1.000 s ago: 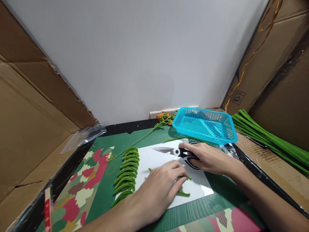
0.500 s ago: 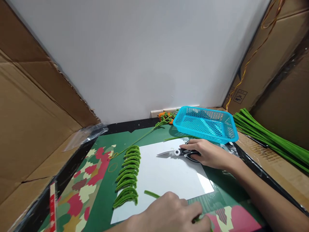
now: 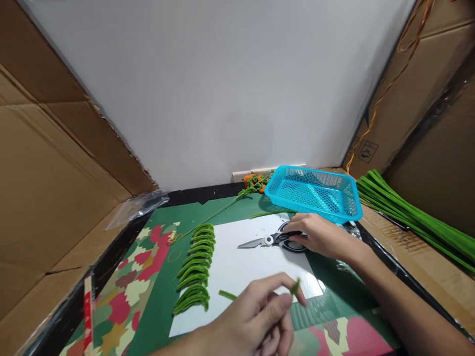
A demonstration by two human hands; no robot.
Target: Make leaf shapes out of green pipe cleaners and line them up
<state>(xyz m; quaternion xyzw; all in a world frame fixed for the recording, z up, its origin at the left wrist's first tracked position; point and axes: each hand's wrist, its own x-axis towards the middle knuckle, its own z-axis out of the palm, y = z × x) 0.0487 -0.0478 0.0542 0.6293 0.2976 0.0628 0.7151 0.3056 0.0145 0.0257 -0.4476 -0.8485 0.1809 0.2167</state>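
Near the front edge, my left hand (image 3: 260, 314) is closed, pinching a green pipe cleaner (image 3: 296, 287) whose tip sticks up past the fingers. The rest of that piece is hidden by the hand. My right hand (image 3: 310, 234) curls over the black handles of the scissors (image 3: 261, 241), which lie on the white sheet (image 3: 233, 264) with blades pointing left. Another short green pipe cleaner piece (image 3: 227, 295) rests on the sheet, partly behind my left hand. Along the sheet's left edge, bent green pipe cleaner pieces (image 3: 196, 267) lie stacked in a column.
A blue perforated basket (image 3: 313, 210) stands behind my right hand. Orange and green pipe cleaner flowers (image 3: 254, 182) with a long stem lie at the back. Long green pipe cleaners (image 3: 408, 207) lie at right. Cardboard walls (image 3: 48, 133) flank the green mat (image 3: 148, 296).
My left hand has risen and turned, bringing the pinched pipe cleaner's tip into view. The scissors and my right hand have shifted slightly; the scissors now lie lower on the sheet.
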